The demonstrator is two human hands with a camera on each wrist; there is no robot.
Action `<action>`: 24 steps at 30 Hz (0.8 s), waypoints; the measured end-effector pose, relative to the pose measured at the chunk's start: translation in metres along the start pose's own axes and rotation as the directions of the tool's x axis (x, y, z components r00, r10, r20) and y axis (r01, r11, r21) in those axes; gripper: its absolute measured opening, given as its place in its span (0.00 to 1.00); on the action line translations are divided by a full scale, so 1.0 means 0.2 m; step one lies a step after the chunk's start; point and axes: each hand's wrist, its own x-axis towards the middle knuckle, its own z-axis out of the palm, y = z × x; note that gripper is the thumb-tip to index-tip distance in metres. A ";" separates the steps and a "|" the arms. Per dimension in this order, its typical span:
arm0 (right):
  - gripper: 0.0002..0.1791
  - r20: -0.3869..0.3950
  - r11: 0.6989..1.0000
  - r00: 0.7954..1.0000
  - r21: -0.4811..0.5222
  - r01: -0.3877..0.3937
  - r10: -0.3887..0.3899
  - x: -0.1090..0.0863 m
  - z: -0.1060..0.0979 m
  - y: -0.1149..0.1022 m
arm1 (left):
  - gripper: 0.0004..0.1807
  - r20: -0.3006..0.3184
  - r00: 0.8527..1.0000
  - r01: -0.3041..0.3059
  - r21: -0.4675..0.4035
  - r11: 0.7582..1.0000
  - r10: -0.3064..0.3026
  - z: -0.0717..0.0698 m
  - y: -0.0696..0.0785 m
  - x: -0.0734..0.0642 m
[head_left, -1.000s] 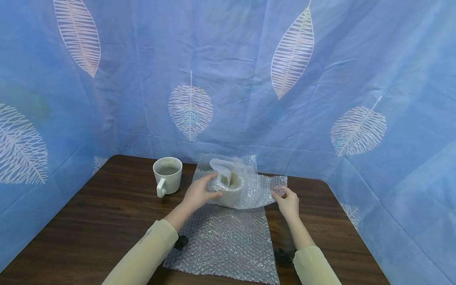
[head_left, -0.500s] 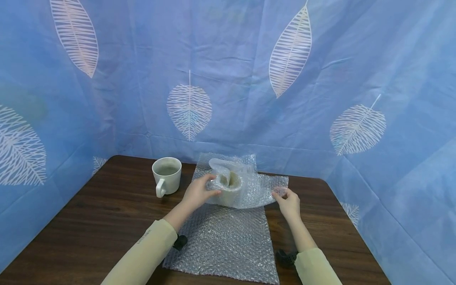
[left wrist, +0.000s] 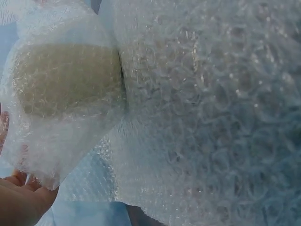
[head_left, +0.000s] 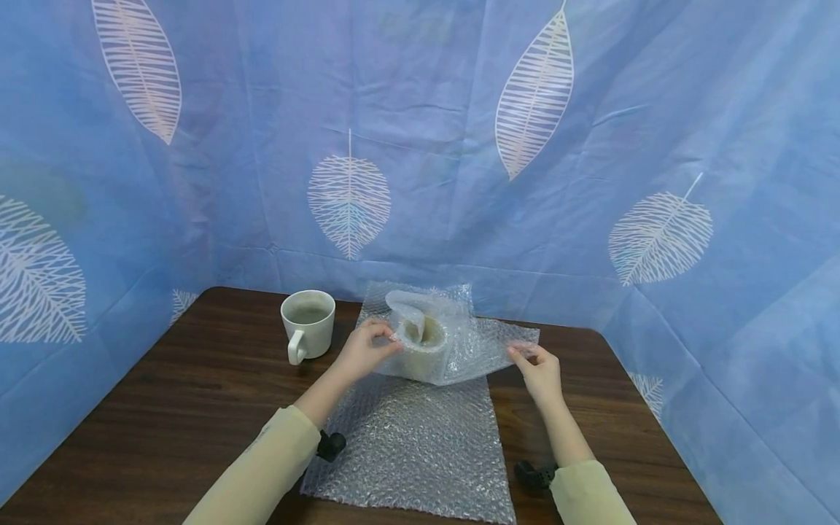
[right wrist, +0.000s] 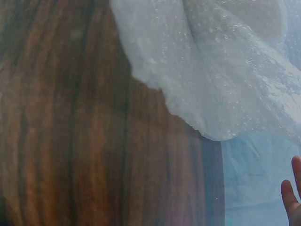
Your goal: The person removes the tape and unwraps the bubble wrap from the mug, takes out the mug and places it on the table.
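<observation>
A pale cup point(head_left: 425, 359) stands in the middle of the table with a strip of clear bubble wrap point(head_left: 482, 346) round it, a loose flap rising over its rim. My left hand point(head_left: 364, 351) pinches the wrap at the cup's left side; the left wrist view has this hand point(left wrist: 23, 200) at its lower left, fingers at the film's edge. Out to the right, my right hand point(head_left: 541, 370) holds the strip's free end between thumb and fingers. In the right wrist view only some fingertips of that hand point(right wrist: 292, 197) show, and their grip lies out of frame.
Under the cup a larger bubble wrap sheet point(head_left: 420, 445) runs towards the table's front. A white mug point(head_left: 315, 337), handle facing me, stands left of it on the dark wooden table point(head_left: 197, 408). A blue leaf-print curtain point(head_left: 420, 197) hangs close behind.
My right hand has drawn the strip's end slightly right and outward. The left fingers have shifted from round the cup's side to the wrap's edge. The mug has not moved.
</observation>
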 end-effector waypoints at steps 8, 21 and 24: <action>0.14 0.057 0.996 0.997 0.074 0.043 -0.047 -0.02 -0.04 -0.05 | 0.04 -0.011 1.000 -0.022 -0.072 0.997 0.021 0.00 0.00 -0.01; 0.14 0.158 0.982 0.982 0.174 0.073 -0.101 -0.01 -0.12 -0.08 | 0.13 0.060 0.998 0.040 -0.095 0.995 -0.034 -0.02 0.00 -0.01; 0.09 0.155 0.974 0.980 0.209 0.092 -0.126 -0.01 -0.13 -0.09 | 0.11 0.062 0.998 0.017 -0.107 0.994 -0.010 -0.02 -0.01 -0.01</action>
